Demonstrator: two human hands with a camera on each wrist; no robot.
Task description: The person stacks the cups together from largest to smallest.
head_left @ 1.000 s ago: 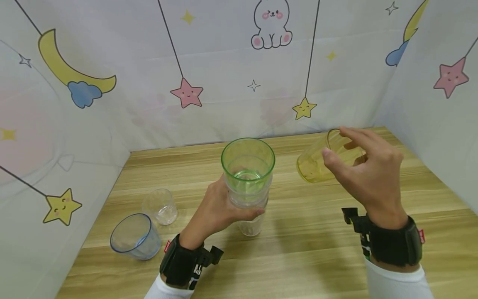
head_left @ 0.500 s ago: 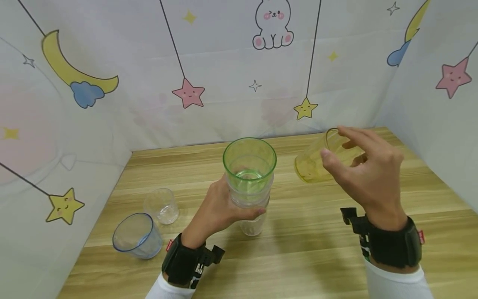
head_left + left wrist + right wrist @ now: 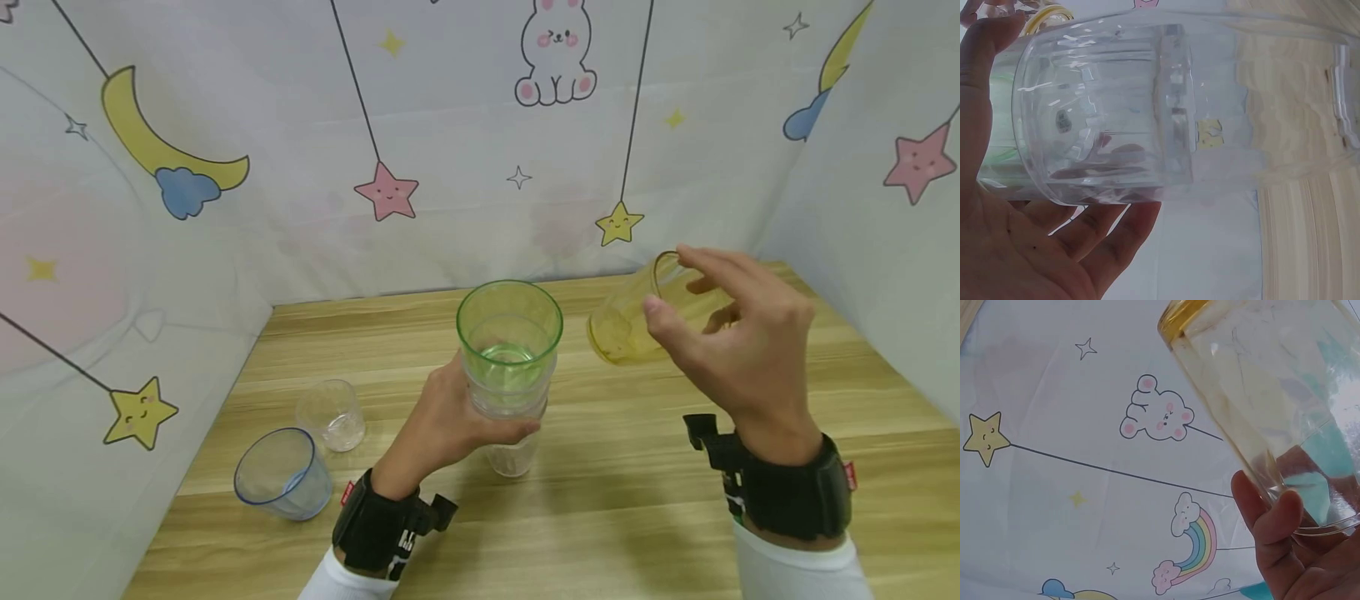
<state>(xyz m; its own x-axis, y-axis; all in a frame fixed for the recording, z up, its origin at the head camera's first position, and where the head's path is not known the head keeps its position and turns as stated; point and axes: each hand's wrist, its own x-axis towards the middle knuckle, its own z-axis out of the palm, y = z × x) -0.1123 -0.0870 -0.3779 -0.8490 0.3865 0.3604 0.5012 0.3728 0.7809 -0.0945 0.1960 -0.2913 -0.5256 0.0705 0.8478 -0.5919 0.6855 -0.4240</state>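
In the head view my left hand (image 3: 457,421) grips a stack of nested drinking glasses in the middle. A green-rimmed glass (image 3: 506,371) sits on top, inside clear glass below. The left wrist view shows that clear glass (image 3: 1110,119) up close, with fingers curled around its side; how many are nested is hard to tell. On the right, my right hand (image 3: 742,342) holds a yellow glass (image 3: 622,325) near its rim, between thumb and fingers. The yellow glass is tilted, base pointing left, and apart from the stack. In the right wrist view its base (image 3: 1182,325) points up.
A blue-rimmed glass (image 3: 288,483) stands at left on the wood-grain table (image 3: 600,533). Just behind it is a small clear glass (image 3: 341,421). White cloth walls (image 3: 450,108) printed with stars and moons enclose the table's back and sides.
The head view has shifted slightly, moving the scene right and a little down. My right hand and the yellow glass have come slightly left, closer to the stack. Both grips look unchanged.
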